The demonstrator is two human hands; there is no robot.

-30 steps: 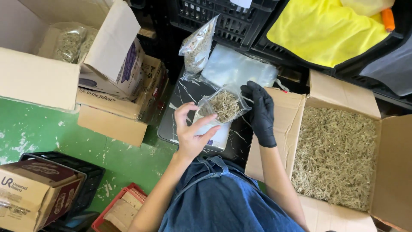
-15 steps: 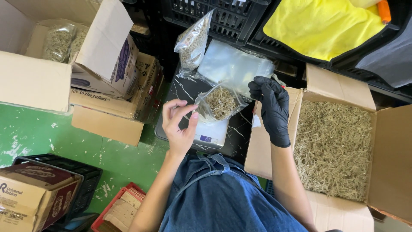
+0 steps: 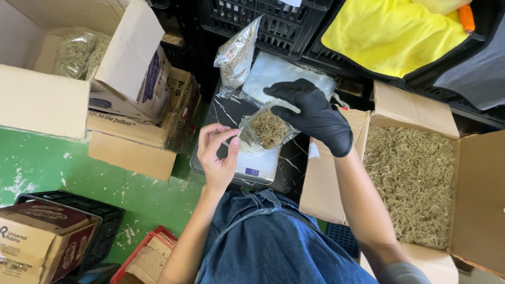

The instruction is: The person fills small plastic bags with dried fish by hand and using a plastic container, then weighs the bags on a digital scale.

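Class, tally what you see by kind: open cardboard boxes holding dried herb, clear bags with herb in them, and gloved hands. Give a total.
Open boxes holding dried herb: 2
Clear bags with herb outside the boxes: 2
Gloved hands: 1
Total: 5

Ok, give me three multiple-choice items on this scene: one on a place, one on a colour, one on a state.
1. Where does the small clear plastic pouch of dried herb sit?
A. on the flat grey digital scale
B. inside the black crate
C. on the green floor

2. What colour is the glove on the right hand?
A. yellow
B. black
C. blue

3. What state is the large cardboard box on the right in?
A. taped shut
B. open and holding nothing
C. open, holding loose dried herb

Answers: 1 A, the pouch rests on the scale's platform, with the bare left hand at its edge. 2 B, the glove is black all over. 3 C, its flaps stand open over a bed of dried herb.
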